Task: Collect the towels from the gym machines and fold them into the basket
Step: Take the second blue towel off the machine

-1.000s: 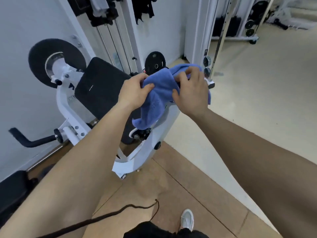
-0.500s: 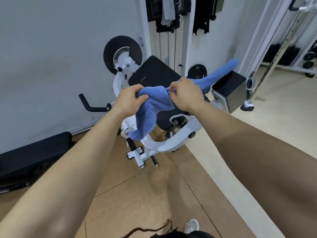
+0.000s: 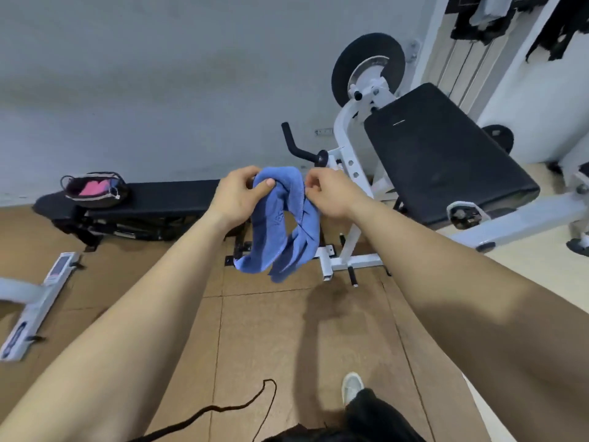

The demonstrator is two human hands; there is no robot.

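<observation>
A blue towel (image 3: 280, 231) hangs bunched and twisted in mid-air in front of me, over the brown floor. My left hand (image 3: 237, 194) pinches its top edge on the left. My right hand (image 3: 330, 193) grips the top edge on the right, close beside the left. Both ends of the towel droop below my hands. A dark basket (image 3: 94, 189) with pink and dark cloth inside stands on the left end of a flat black bench (image 3: 165, 199), to the left of my hands.
A white gym machine (image 3: 353, 173) with a black pad (image 3: 443, 151) and a black weight plate (image 3: 366, 65) stands at the right. A white machine foot (image 3: 35, 301) lies at the left. My shoe (image 3: 352, 386) and a dark cord (image 3: 229, 408) are below.
The towel has come off the machine and now hangs free between my hands. The view has swung left, so the machine sits to the right and the bench with the basket has come into view.
</observation>
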